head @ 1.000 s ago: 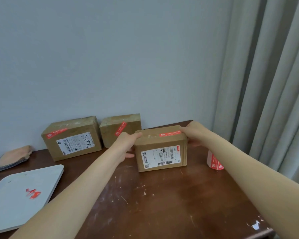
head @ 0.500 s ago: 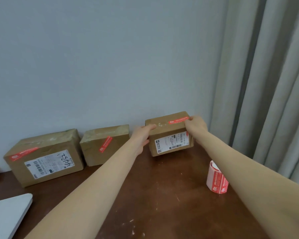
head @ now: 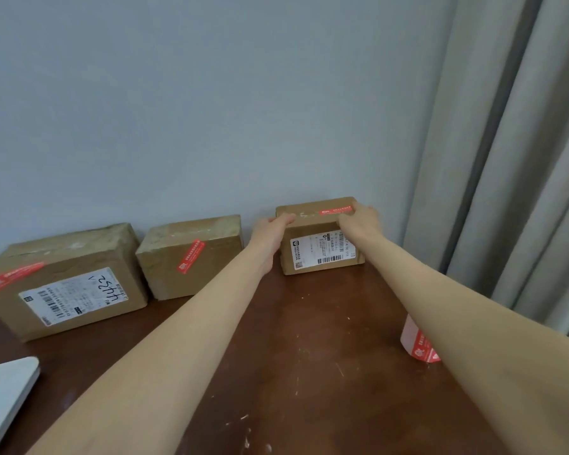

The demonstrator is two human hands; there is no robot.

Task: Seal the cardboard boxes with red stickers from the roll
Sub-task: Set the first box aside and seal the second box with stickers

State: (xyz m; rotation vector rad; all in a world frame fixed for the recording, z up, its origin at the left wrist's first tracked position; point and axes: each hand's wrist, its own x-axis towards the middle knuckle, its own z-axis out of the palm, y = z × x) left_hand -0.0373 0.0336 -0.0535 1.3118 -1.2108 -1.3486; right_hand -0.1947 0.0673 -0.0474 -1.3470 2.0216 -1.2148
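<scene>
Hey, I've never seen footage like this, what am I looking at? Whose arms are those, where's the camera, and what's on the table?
There is no machine here. These are a person's bare arms, filmed by a wide-angle camera worn on their head, looking forward and down. The left hand and right hand grip the small box at its two top ends. A red sticker lies across its top. Two more stickered boxes, the middle box and the large box, stand to its left on the brown table. The sticker roll sits beside the right forearm, partly hidden by it.
</scene>
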